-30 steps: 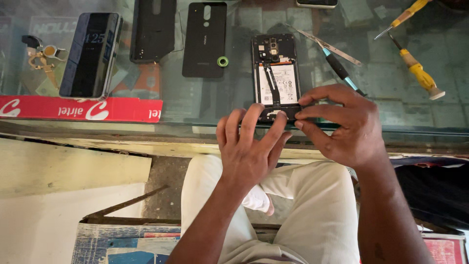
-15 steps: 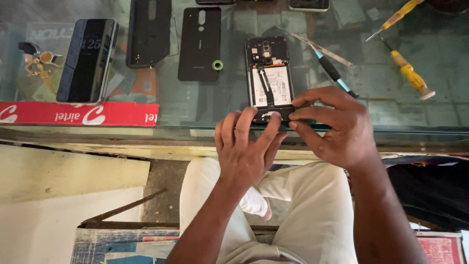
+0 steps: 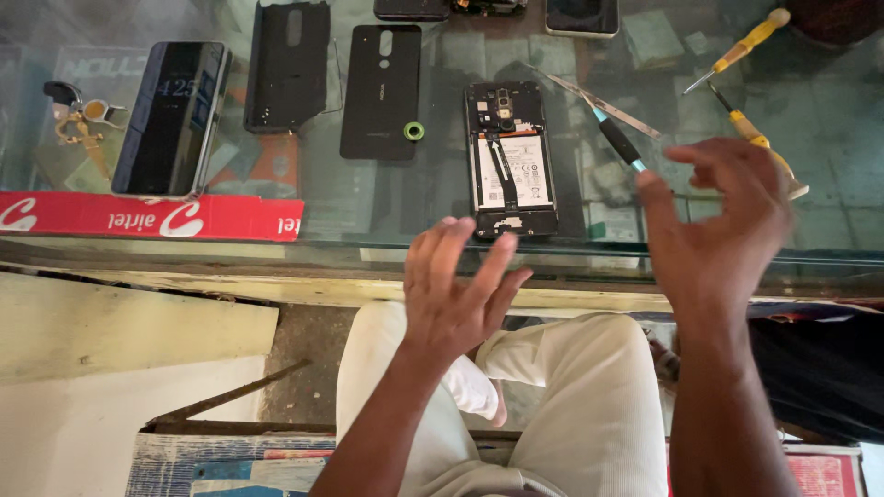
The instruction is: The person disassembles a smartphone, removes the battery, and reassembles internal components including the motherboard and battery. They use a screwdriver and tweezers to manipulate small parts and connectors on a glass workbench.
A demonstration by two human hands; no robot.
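Observation:
An opened phone (image 3: 511, 161) lies back side up on the glass counter (image 3: 387, 216), its battery, ribbon cable and camera module exposed. My left hand (image 3: 456, 290) hovers just below its near end, fingers spread, holding nothing. My right hand (image 3: 723, 221) is lifted to the right of the phone, fingers apart and empty, blurred by motion. A black-handled tool with a blue tip (image 3: 617, 138) and thin metal tweezers (image 3: 603, 103) lie just right of the phone.
A black back cover (image 3: 382, 87) with a green ring (image 3: 414, 131) beside it, a black case (image 3: 287, 64) and a dark phone (image 3: 173, 115) lie to the left. Two yellow-handled screwdrivers (image 3: 750, 41) lie at the right. Keys (image 3: 78, 115) sit far left.
Both hands have let go of the opened phone's near end. The right hand rose and swung right; the left pulled back with fingers spread. The phone stays flat.

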